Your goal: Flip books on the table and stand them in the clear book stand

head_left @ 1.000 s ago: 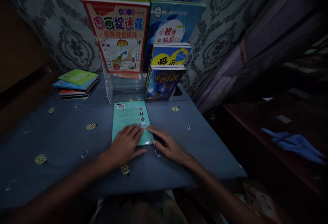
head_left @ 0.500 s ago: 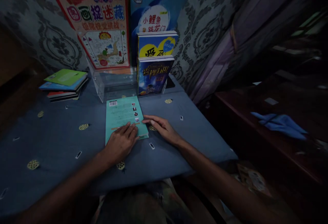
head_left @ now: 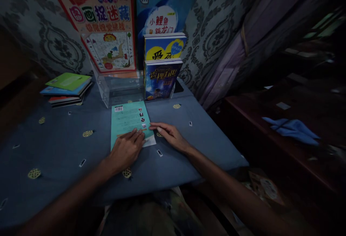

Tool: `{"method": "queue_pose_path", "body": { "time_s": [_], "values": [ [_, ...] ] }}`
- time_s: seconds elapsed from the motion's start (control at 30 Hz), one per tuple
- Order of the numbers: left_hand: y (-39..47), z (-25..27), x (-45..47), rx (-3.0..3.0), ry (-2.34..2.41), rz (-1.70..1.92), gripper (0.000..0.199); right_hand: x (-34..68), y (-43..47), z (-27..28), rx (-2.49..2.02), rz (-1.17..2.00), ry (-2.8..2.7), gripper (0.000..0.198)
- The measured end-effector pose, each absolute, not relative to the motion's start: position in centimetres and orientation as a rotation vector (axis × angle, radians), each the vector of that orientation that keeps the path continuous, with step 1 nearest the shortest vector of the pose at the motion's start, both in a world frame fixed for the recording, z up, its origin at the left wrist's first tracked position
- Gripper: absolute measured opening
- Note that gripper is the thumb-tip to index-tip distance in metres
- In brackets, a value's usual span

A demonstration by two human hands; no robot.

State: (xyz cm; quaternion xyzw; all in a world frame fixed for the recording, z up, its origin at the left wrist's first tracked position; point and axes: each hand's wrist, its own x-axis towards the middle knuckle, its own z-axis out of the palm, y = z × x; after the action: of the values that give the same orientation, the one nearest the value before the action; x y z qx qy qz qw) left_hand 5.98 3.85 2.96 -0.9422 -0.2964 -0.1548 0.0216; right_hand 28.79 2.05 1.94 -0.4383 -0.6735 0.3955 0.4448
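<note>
A teal book [head_left: 129,115] lies back cover up on the cloth-covered table, with a barcode and small pictures on it. My left hand [head_left: 127,149] rests flat on the book's lower part, its fingers stretched over the cover. At the book's right edge is my right hand [head_left: 171,135], fingers extended and the index fingertip touching the cover's side. The thumb seems apart from the index finger. A white page [head_left: 150,141] shows at the lower right corner, where the cover is slightly raised. The book's lower left is partly hidden under my left hand.
Behind the book stands a clear acrylic rack [head_left: 116,93] with a red picture book [head_left: 108,45], a blue book [head_left: 164,1] and a dark blue book [head_left: 160,81] upright. Several books are stacked [head_left: 67,83] at left. A blue cloth [head_left: 292,129] lies on a dark surface at right.
The teal cover's lower right corner has lifted a little, so more white page shows beneath it. Both hands stay nearly in place; the view has shifted slightly.
</note>
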Motion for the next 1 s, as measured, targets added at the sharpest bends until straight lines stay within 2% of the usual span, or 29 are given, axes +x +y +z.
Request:
{"method": "queue_pose_path", "body": {
  "time_s": [0.73, 1.0],
  "values": [
    [3.5, 2.7, 5.9, -2.718, -0.694, -0.448, 0.028, 28.8, 1.8, 1.6, -1.175, 0.866, -1.688, 0.034],
    [2.9, 3.4, 4.8, -2.804, -0.606, -0.593, 0.027, 26.8, -0.8, 2.3, -1.187, 0.512, -2.037, 0.031]
  ]
}}
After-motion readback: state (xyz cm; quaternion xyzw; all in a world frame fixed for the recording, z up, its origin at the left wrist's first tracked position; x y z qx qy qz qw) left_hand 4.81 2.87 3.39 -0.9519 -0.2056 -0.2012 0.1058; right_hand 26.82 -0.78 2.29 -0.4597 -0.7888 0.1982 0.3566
